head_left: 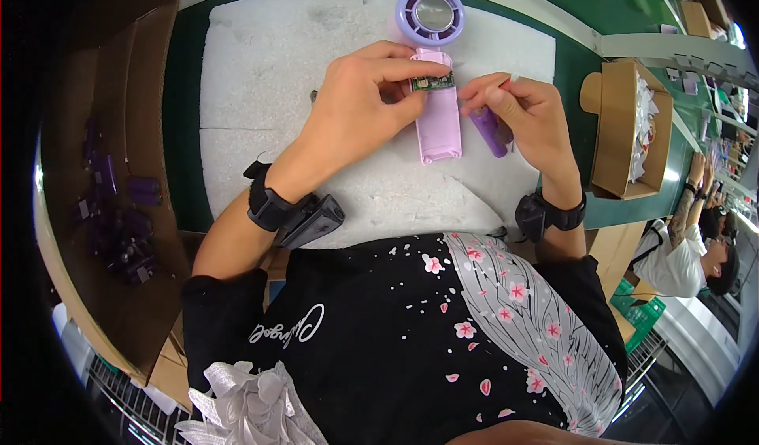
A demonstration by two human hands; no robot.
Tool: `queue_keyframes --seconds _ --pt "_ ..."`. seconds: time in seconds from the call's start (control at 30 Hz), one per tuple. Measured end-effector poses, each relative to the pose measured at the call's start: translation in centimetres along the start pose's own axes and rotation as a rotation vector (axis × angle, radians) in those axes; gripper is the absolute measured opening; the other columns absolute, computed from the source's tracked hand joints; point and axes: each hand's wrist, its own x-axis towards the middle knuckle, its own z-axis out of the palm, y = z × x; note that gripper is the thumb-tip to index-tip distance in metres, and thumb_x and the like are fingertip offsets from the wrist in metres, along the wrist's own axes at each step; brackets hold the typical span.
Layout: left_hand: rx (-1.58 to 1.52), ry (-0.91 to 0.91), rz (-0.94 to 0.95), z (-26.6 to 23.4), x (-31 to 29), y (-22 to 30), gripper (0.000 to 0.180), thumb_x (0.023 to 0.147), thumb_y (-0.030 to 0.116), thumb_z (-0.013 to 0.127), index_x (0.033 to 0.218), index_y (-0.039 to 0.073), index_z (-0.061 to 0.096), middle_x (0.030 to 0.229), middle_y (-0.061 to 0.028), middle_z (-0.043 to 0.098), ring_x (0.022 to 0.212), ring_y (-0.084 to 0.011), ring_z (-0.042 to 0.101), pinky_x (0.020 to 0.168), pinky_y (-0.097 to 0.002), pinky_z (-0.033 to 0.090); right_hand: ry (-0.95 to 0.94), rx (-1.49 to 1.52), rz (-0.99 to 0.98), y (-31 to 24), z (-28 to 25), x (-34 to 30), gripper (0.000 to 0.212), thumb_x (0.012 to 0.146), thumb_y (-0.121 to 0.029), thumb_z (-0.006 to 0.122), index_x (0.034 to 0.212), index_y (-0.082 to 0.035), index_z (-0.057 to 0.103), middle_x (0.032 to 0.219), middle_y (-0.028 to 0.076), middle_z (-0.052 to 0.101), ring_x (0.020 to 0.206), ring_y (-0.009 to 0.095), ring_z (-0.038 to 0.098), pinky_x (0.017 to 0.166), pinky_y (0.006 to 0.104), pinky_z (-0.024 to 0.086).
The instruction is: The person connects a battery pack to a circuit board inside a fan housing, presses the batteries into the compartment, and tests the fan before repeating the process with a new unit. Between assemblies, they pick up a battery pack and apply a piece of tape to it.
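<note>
A lilac handheld fan lies on the white foam sheet, its round head (431,15) at the far end and its open handle shell (439,129) toward me. A small green circuit board (432,82) sits across the upper part of the shell. My left hand (360,101) grips the fan from the left, with fingers over the board and thumb at the shell's edge. Just right of the shell, my right hand (530,109) is closed with thumb and fingers around the upper end of a purple cylindrical battery cell (490,132). The cell tilts; its top is partly hidden by fingers.
The foam sheet (261,73) covers the green bench. A large cardboard box (142,58) with several purple cells (144,190) stands at left. At right is a smaller cardboard box (613,129) holding white pieces (644,121). Another person (680,259) is farther right.
</note>
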Motion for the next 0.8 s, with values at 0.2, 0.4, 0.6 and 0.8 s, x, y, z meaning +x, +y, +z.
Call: queue_keyframes --seconds 0.2,0.4,0.6,0.8 --pt "-0.025 0.093 0.082 1.2 -0.2 0.0 0.033 0.075 0.003 0.064 0.106 0.010 0.072 0.100 -0.0114 0.064 0.068 -0.0171 0.064 0.065 -0.0261 0.052 0.070 -0.106 -0.126 0.2 1.0 -0.3 0.017 0.091 -0.006 0.060 0.078 0.005 0.059 0.091 0.006 0.058 0.072 0.010 0.056 0.061 0.0256 0.045" --pt "-0.067 0.054 0.125 1.5 -0.5 0.3 0.026 0.082 0.013 0.067 0.106 0.007 0.072 0.100 -0.0138 0.063 0.069 -0.0189 0.064 0.064 -0.0262 0.052 0.148 -0.507 -0.256 -0.1 2.9 -0.4 0.011 0.086 -0.005 0.064 0.080 0.004 0.059 0.088 0.009 0.055 0.066 0.014 0.054 0.058 0.0281 0.043" --pt "0.009 0.066 0.143 1.5 -0.4 0.2 0.026 0.086 0.021 0.067 0.107 0.006 0.071 0.099 -0.0163 0.064 0.075 -0.0223 0.065 0.066 -0.0290 0.051 0.190 -0.665 -0.312 -0.3 3.8 -0.7 0.007 0.080 -0.002 0.067 0.082 0.002 0.062 0.087 0.009 0.054 0.067 0.020 0.055 0.058 0.0287 0.044" --pt "-0.070 -0.021 0.037 1.0 -0.4 0.3 0.026 0.091 0.016 0.063 0.113 0.003 0.068 0.108 -0.0110 0.063 0.091 -0.0160 0.063 0.077 -0.0260 0.050 0.310 -0.527 -0.400 0.1 3.5 -0.2 0.010 0.077 -0.002 0.072 0.085 -0.001 0.066 0.086 0.008 0.056 0.067 0.018 0.056 0.059 0.0273 0.045"
